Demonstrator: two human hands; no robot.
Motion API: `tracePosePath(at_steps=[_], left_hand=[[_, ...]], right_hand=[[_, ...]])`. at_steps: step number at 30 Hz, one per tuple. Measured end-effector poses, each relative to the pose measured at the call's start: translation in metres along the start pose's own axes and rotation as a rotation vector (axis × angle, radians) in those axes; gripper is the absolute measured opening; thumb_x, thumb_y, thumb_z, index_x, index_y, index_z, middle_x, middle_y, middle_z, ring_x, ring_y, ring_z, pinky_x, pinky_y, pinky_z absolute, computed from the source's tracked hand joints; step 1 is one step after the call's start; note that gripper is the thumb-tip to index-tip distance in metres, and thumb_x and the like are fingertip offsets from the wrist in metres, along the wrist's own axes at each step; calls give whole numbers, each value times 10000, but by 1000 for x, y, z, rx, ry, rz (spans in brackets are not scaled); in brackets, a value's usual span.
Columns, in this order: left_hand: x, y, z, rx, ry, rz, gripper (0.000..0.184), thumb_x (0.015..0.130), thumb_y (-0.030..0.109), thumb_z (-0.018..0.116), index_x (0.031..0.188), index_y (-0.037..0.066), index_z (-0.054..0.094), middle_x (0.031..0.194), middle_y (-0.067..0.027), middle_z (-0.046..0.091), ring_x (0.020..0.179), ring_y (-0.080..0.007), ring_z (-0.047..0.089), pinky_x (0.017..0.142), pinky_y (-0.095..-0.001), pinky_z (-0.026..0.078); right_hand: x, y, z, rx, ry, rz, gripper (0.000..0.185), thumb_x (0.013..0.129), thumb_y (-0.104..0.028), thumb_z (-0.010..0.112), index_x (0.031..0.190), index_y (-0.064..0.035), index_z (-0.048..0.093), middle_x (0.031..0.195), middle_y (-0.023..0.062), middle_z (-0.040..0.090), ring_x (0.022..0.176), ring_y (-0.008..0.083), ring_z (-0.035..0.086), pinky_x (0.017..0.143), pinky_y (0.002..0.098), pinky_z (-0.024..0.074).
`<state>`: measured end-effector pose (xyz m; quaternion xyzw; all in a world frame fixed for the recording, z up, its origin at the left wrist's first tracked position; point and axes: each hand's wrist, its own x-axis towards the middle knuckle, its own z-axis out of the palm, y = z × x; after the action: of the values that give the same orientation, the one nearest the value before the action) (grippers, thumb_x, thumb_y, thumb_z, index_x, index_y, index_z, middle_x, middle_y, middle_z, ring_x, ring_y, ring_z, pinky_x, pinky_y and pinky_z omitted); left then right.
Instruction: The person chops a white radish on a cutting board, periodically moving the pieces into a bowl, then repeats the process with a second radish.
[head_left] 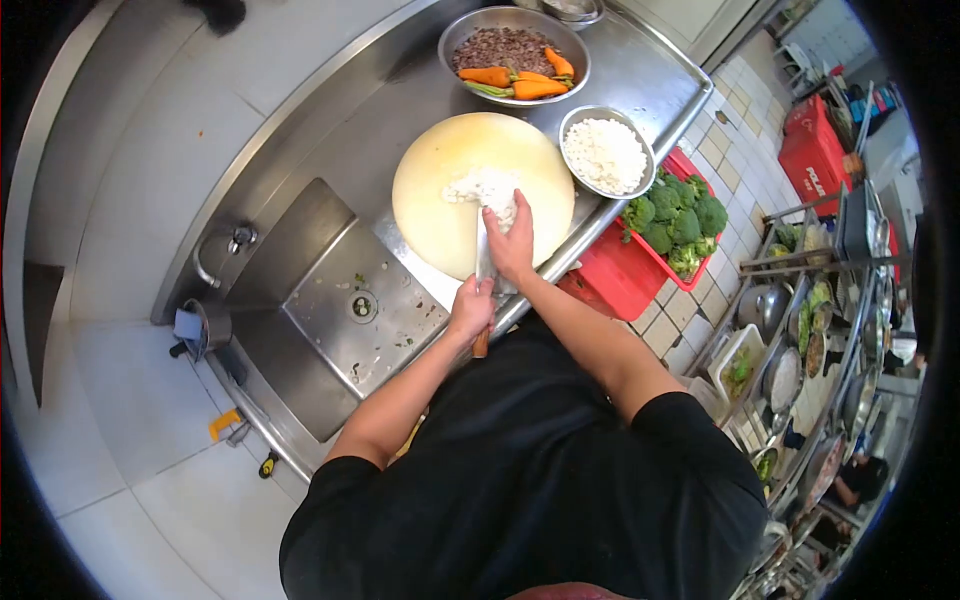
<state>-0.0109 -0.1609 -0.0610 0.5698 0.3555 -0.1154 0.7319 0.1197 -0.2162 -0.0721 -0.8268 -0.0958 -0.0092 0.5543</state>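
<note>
My left hand (pixel 471 309) is wrapped round the handle of a broad kitchen knife (pixel 483 254), whose wooden end sticks out below the fist. The blade points away from me over a round, pale yellow cutting board (pixel 430 215). My right hand (pixel 512 243) is beside the blade, thumb near its tip and fingers stretched apart round the near side of a heap of small white chopped pieces (pixel 480 186). The fingers touch the heap and hide part of it. Right of the board, a metal bowl (pixel 562 150) holds more white pieces (pixel 605 156).
A larger bowl (pixel 447 75) behind the board holds orange carrots and dark reddish bits. Broccoli (pixel 675 215) fills a red crate (pixel 640 285) beyond the counter edge. Left is a steel sink (pixel 330 270) with scraps and a tap (pixel 207 272). Loaded shelves (pixel 790 290) stand right.
</note>
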Motion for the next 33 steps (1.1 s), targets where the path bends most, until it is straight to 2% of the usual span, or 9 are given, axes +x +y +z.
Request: tracePosePath(at_steps=[5,10,16,20,21,24,25,29,33], left_hand=[[-11,7,-5,-71,-67,-20,157,1107,282,496,1072,132,465,622,-2,459,407,-125,425,361,-316,396],[-14,54,14,-30,-176,24,156,1108,272,498,1068,126,458,628,-4,465,423,-126,440,379,-312,413],[25,122,84,54,-326,68,79,1056,158,517,1083,106,462,651,-11,490,446,-124,462,394,-313,433],[78,143,137,39,-373,10,77,998,90,524,1062,90,480,670,-13,513,465,-123,485,403,-312,450],[90,144,148,26,-367,-12,70,992,94,529,1053,91,493,678,-12,520,465,-121,486,400,-307,448],[114,146,162,36,-378,-53,71,982,69,520,1047,91,502,685,-13,522,468,-123,488,402,-317,455],[111,149,157,41,-397,-55,73,985,62,517,1049,90,496,677,-13,515,470,-124,488,406,-321,458],[96,153,135,145,-351,-91,83,992,63,507,1071,88,501,683,-14,506,481,-121,481,422,-317,446],[61,163,109,171,-271,-169,100,997,81,516,1093,103,505,690,-6,499,495,-117,480,440,-311,446]], right_hand=[[-5,-5,-6,109,65,-5,769,989,-344,700,1537,64,347,1520,312,436,1425,432,426,1205,461,329],[26,-29,-40,131,160,-83,809,968,-357,719,1546,57,332,1528,305,428,1427,431,424,1204,464,328],[106,-18,-107,-2,295,-101,836,920,-352,768,1519,58,354,1509,307,440,1411,446,422,1189,481,337],[162,28,-137,-168,259,-157,883,871,-362,812,1503,57,360,1501,314,436,1393,472,418,1186,500,332],[169,37,-144,-162,196,-131,913,863,-408,809,1524,29,356,1532,326,404,1435,481,374,1206,532,297],[188,72,-151,-489,126,-269,923,864,-483,783,1556,-40,365,1577,331,356,1492,478,311,1229,574,238],[191,67,-155,-492,131,-282,788,891,-509,733,1539,-146,469,1605,302,352,1527,474,266,1243,605,185],[213,75,-147,-628,137,-347,533,944,-466,661,1431,-250,635,1601,226,416,1536,449,268,1250,598,181],[221,78,-132,-729,79,-287,537,970,-473,615,1455,-242,623,1601,210,425,1529,432,292,1254,582,176]])
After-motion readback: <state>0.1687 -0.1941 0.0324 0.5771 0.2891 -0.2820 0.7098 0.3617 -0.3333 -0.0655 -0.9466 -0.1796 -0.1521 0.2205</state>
